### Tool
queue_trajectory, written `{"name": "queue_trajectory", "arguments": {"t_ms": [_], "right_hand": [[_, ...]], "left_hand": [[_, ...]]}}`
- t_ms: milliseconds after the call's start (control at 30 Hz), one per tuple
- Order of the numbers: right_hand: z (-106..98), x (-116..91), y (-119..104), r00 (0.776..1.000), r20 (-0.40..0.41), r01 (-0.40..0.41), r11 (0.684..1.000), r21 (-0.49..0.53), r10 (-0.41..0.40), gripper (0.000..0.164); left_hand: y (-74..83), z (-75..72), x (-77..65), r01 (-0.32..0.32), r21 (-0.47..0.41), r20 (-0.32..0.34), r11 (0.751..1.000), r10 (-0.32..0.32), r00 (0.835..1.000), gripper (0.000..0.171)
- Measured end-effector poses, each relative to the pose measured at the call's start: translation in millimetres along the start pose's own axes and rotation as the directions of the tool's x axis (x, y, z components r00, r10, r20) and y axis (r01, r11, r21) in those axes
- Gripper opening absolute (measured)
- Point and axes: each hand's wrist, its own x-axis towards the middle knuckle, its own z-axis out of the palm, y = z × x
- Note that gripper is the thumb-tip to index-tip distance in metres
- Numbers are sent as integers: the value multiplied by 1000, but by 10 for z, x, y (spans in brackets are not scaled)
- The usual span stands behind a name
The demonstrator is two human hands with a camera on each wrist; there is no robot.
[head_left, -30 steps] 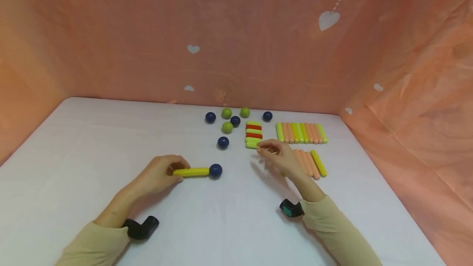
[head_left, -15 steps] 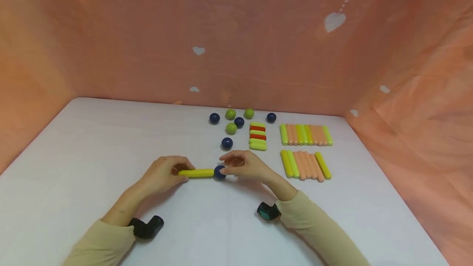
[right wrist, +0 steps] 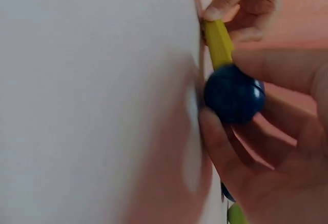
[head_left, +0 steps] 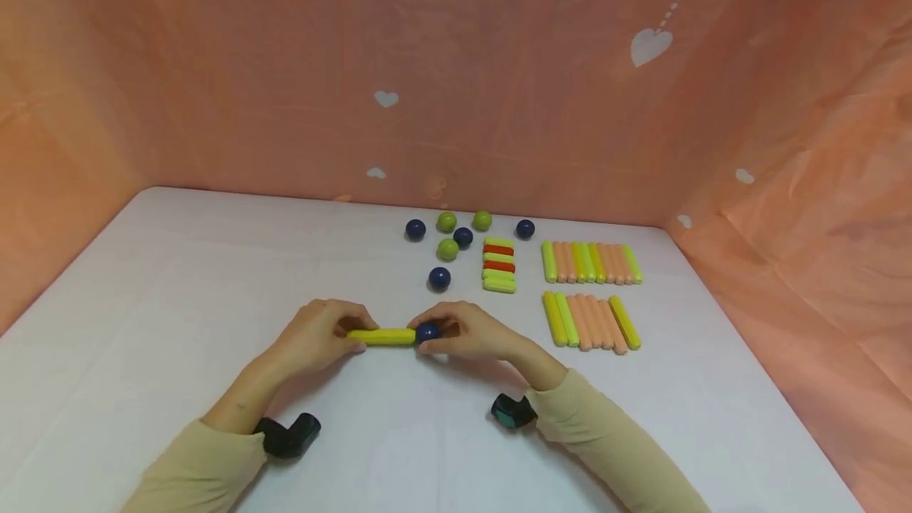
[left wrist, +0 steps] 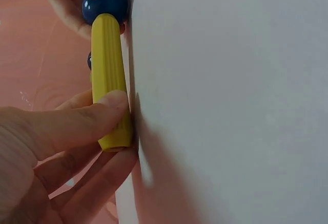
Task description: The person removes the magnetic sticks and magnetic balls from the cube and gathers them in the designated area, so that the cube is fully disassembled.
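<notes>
My left hand (head_left: 324, 336) pinches the left end of a yellow ribbed rod (left wrist: 106, 65) between thumb and fingers. A dark blue ball (right wrist: 234, 95) sits against the rod's other end, in line with it. My right hand (head_left: 466, 331) holds that ball, thumb on the near side and fingers around the far side in the head view. Rod and ball lie low over the white table (head_left: 370, 434). In the right wrist view the left hand (right wrist: 251, 6) shows beyond the rod.
Farther back lie loose blue balls (head_left: 439, 279) and green balls (head_left: 447, 249). A column of short green and red rods (head_left: 499, 266) lies right of them. Two rows of longer rods, a back row (head_left: 591, 263) and a front row (head_left: 591, 323), lie at the right. An orange curtain (head_left: 285, 77) hangs behind.
My right hand has moved left from beside the short rods to the blue ball and now grips it. The left hand keeps its hold on the yellow rod. The head view has shifted slightly.
</notes>
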Motion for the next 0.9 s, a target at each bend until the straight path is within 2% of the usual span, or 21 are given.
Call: {"name": "queue_trajectory", "arguments": {"t_ms": [200, 300, 367, 467, 633, 800, 900], "right_hand": [[-19, -33, 18, 998, 49, 33, 999, 30, -34, 33], [-63, -87, 26, 999, 45, 28, 999, 21, -29, 33], [-133, -120, 21, 1000, 1, 16, 1000, 13, -16, 35], [-255, -93, -18, 993, -116, -9, 1000, 18, 11, 39], [-382, 174, -122, 951, -303, -54, 997, 52, 67, 38], [-403, 449, -141, 927, -361, -95, 995, 42, 104, 39], [-401, 571, -122, 910, -399, -112, 993, 22, 112, 40]], "left_hand": [[-7, 6, -29, 6, -10, -9, 1000, -6, 1000, 17], [-13, 12, -38, -2, -9, -5, 1000, 2, 1000, 17], [-17, 8, -30, -8, -4, -14, 1000, 8, 1000, 17], [-25, -6, -30, -4, 5, -32, 1000, 4, 999, 18], [-34, 12, -54, 10, 7, -38, 1000, -10, 999, 18], [-37, 52, -71, 26, -5, -45, 1000, -26, 999, 19], [-24, 55, -64, 12, -14, -50, 1000, -12, 999, 20]]}}
